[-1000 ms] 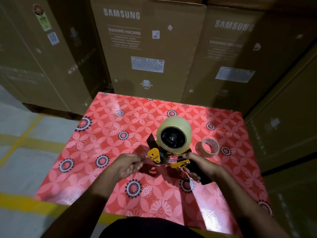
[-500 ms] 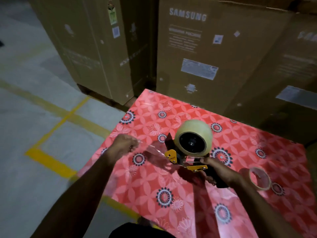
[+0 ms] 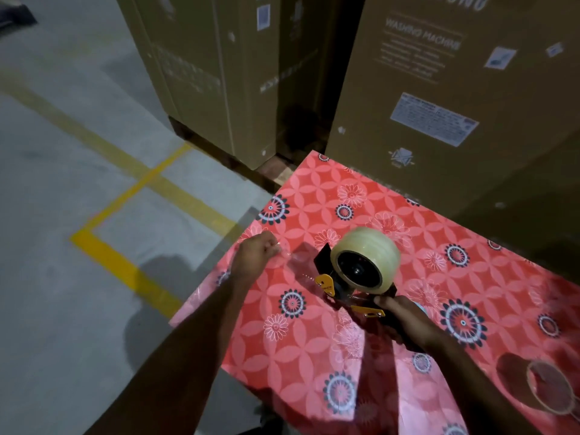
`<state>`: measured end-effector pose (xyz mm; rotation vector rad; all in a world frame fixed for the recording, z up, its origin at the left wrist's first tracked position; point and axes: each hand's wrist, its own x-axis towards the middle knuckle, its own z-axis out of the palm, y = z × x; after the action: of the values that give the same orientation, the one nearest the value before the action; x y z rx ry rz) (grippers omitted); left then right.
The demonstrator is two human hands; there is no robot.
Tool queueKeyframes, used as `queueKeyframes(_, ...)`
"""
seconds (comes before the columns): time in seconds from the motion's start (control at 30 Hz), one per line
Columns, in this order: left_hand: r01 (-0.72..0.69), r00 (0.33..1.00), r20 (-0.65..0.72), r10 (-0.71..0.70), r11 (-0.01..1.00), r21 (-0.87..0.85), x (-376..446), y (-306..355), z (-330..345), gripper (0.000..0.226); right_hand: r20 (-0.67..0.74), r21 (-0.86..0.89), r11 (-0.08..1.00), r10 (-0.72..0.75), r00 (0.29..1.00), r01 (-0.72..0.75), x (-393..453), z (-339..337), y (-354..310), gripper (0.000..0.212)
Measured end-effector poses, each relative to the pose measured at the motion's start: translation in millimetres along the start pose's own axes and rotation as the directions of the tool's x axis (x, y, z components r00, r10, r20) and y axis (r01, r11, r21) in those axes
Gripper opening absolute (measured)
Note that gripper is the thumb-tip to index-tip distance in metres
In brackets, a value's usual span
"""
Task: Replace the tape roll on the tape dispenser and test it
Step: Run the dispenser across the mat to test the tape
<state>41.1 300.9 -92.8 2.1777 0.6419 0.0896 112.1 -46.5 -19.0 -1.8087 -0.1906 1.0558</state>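
Head view: a person's two bare hands work over a red flowered table cover [image 3: 392,365].
Right hand [image 3: 408,318]: fingers curled tight round the black handle of the tape dispenser [image 3: 342,285], holding it just above the table.
Left hand [image 3: 255,257]: fingertips pinching the free end of the clear tape strip [image 3: 298,262], out to the left of the dispenser.
Tape strip: runs from the left hand's pinch back to the dispenser's yellow front.
Tape roll [image 3: 365,257]: full, pale, clear, seated on the dispenser's black hub.
Spent core [image 3: 547,386]: nearly empty ring lying flat on the table at the near right, well apart from the dispenser.
Behind: tall cardboard boxes [image 3: 439,98] printed "WASHING MACHINE".
Left: grey floor [image 3: 62,152] with yellow lines.
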Motion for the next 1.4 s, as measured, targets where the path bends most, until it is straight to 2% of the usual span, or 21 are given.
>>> queueKeyframes(0.1, 0.007, 0.990, -0.136, 0.024, 0.975, 0.222, -1, -7, 2, 0.047, -0.005, -0.027, 1.000, 0.013, 1.000, -0.013, -2, 1, 4, 0.055)
queueKeyframes(0.2, 0.095, 0.973, -0.229, -0.028, 0.953, 0.289, -3, -13, -2, 0.064, 0.005, -0.060, 0.998, 0.016, 1.000, -0.016, -4, 6, 2, 0.061)
queueKeyframes(0.37, 0.025, 0.962, -0.263, 0.066, 0.945, 0.327, -18, -13, 9, 0.054, 0.017, -0.131, 0.991, 0.007, 1.000, -0.005, -5, 11, 4, 0.077)
queueKeyframes(0.43, 0.070, 0.949, -0.314, 0.020, 0.959, 0.273, -19, -15, 8, 0.047, 0.014, -0.148, 0.989, 0.010, 1.000, -0.007, -5, 12, 5, 0.075)
queueKeyframes(0.47, 0.042, 0.945, -0.324, 0.042, 0.968, 0.248, -17, -16, 7, 0.040, 0.010, -0.152, 0.988, 0.010, 1.000, -0.009, -5, 12, 6, 0.070)
queueKeyframes(0.53, -0.179, 0.938, -0.244, 0.245, 0.948, 0.264, -12, -18, 9, 0.026, 0.003, -0.160, 0.987, 0.017, 1.000, -0.016, -5, 12, 7, 0.066)
queueKeyframes(0.6, -0.378, 0.904, -0.080, 0.420, 0.873, 0.309, -6, -23, 14, 0.024, 0.000, -0.163, 0.986, 0.032, 0.999, -0.032, -4, 12, 8, 0.074)
queueKeyframes(0.67, -0.429, 0.891, 0.020, 0.454, 0.825, 0.369, -2, -32, 16, 0.032, -0.004, -0.153, 0.987, 0.047, 0.999, -0.047, -3, 12, 8, 0.084)
queueKeyframes(0.77, -0.456, 0.871, 0.042, 0.490, 0.773, 0.441, -15, -36, 13, 0.039, -0.009, -0.123, 0.991, 0.052, 0.999, -0.053, -3, 13, 7, 0.084)
queueKeyframes(0.83, -0.452, 0.876, 0.101, 0.471, 0.731, 0.510, -32, -34, 11, 0.053, -0.010, -0.114, 0.992, 0.054, 0.998, -0.055, -4, 14, 6, 0.085)
queueKeyframes(0.9, -0.422, 0.905, 0.210, 0.369, 0.724, 0.545, -45, -31, 11, 0.068, -0.008, -0.113, 0.992, 0.056, 0.998, -0.056, -3, 15, 6, 0.082)
queueKeyframes(1.0, -0.413, 0.902, 0.366, 0.228, 0.698, 0.585, -50, -30, 12, 0.096, -0.017, -0.132, 0.990, 0.058, 0.998, -0.059, -3, 17, 6, 0.068)
queueKeyframes(1.1, -0.424, 0.896, 0.393, 0.205, 0.655, 0.625, -51, -26, 13, 0.113, -0.025, -0.132, 0.989, 0.065, 0.998, -0.067, -1, 17, 8, 0.057)
queueKeyframes(1.23, -0.458, 0.880, 0.418, 0.226, 0.638, 0.619, -56, -21, 23, 0.106, -0.028, -0.130, 0.989, 0.074, 0.997, -0.077, -1, 19, 9, 0.055)
queueKeyframes(1.33, -0.470, 0.871, 0.435, 0.228, 0.644, 0.603, -54, -24, 24, 0.090, 0.010, -0.083, 0.994, 0.072, 0.997, -0.071, -3, 16, 12, 0.049)
queueKeyframes(1.4, -0.493, 0.861, 0.441, 0.254, 0.632, 0.598, -53, -26, 22, 0.089, 0.033, -0.036, 0.996, 0.083, 0.996, -0.082, -8, 9, 15, 0.046)
